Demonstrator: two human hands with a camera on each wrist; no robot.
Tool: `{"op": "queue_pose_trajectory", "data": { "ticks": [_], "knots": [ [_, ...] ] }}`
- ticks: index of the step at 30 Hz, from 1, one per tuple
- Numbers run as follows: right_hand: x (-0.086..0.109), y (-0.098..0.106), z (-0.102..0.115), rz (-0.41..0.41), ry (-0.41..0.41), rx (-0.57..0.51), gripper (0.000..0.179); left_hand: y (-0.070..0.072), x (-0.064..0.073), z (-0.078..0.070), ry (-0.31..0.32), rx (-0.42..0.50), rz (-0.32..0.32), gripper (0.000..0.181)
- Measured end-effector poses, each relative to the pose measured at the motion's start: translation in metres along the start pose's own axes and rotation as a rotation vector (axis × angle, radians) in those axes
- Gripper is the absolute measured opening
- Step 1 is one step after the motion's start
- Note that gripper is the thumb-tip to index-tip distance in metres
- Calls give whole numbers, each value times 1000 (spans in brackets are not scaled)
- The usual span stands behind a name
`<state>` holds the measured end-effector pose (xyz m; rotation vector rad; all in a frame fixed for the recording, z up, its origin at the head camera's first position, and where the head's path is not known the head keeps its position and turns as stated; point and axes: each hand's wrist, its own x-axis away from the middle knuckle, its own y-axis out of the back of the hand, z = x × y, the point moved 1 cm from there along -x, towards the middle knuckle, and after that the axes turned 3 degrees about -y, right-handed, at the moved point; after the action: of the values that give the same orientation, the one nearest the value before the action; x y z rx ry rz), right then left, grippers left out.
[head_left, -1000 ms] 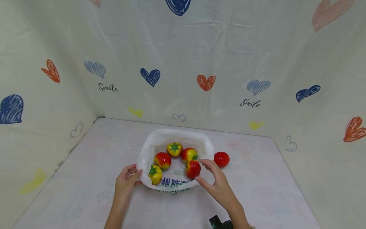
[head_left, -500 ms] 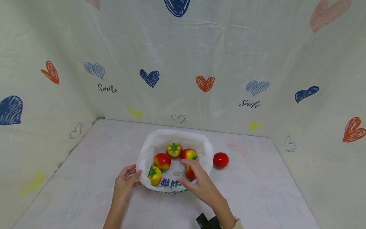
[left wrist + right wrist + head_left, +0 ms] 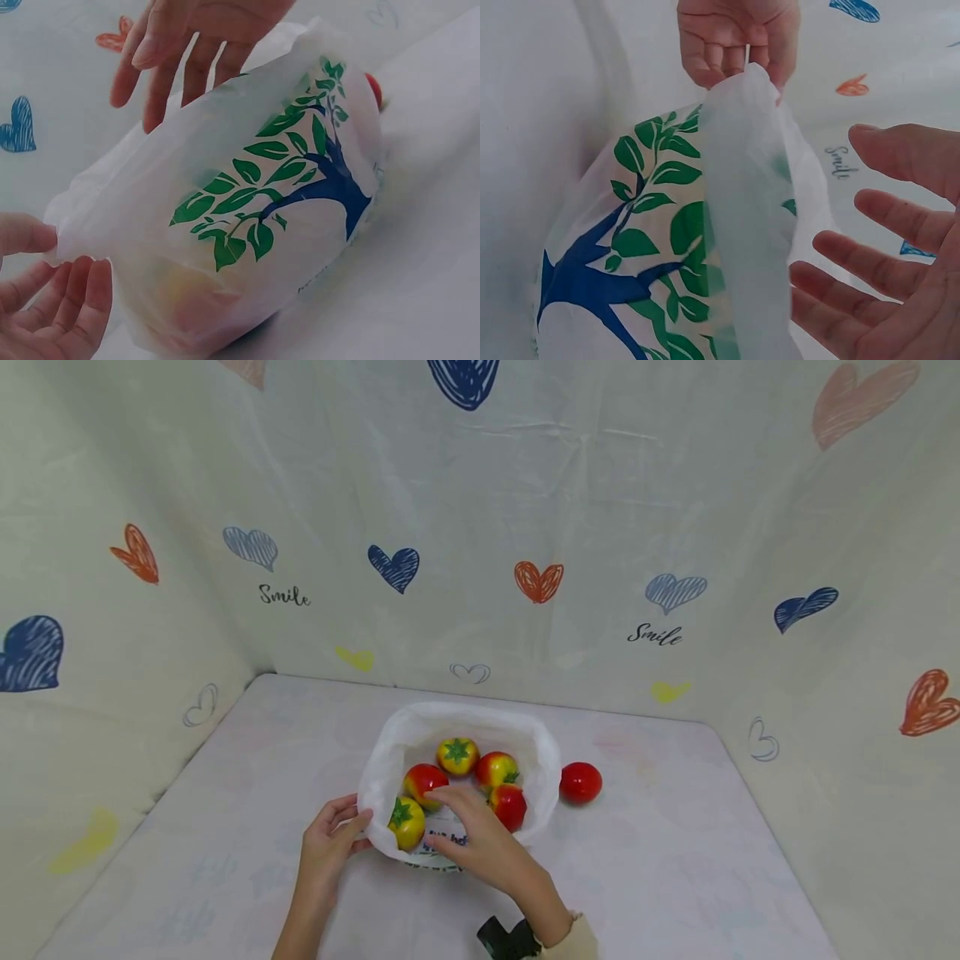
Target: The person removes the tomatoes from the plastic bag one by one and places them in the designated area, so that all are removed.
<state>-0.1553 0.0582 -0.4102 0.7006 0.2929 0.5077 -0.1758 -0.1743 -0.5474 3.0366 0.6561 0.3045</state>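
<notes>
A white plastic bag (image 3: 542,747), printed with a green-leaved tree, stands with its mouth spread wide. My left hand (image 3: 326,839) pinches its rim at the left; the left wrist view shows thumb and fingertips on the thin edge. Inside lie several red-and-yellow tomatoes, among them a yellow one (image 3: 407,825) with a green calyx near the left hand and a redder one (image 3: 511,808) at the right. My right hand (image 3: 491,847) reaches over the front of the opening, fingers spread and holding nothing. Its fingertips overlap a red tomato (image 3: 422,779) in the head view.
One red tomato (image 3: 581,783) lies on the white-covered table (image 3: 675,860) just right of the bag. Behind the table hangs a pale curtain (image 3: 465,485) with printed hearts. A black device (image 3: 510,938) is at my right wrist.
My right hand has moved left across the bag's opening, from beside the right-hand tomato, which now shows again. My left hand keeps its hold on the rim.
</notes>
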Motion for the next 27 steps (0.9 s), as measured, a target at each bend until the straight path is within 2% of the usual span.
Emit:
{"op": "queue_pose_trajectory", "data": {
  "ticks": [7,14,27],
  "knots": [
    [-12,-7,0,34,-9,33,46,0,4,-5,-1,-12,-2,59],
    [-22,-14,-5,67,0,86,44,-1,-2,2,-13,-40,-9,59],
    [-33,-25,-16,119,-36,59,44,-1,5,-9,-10,-6,20,58]
  ]
}}
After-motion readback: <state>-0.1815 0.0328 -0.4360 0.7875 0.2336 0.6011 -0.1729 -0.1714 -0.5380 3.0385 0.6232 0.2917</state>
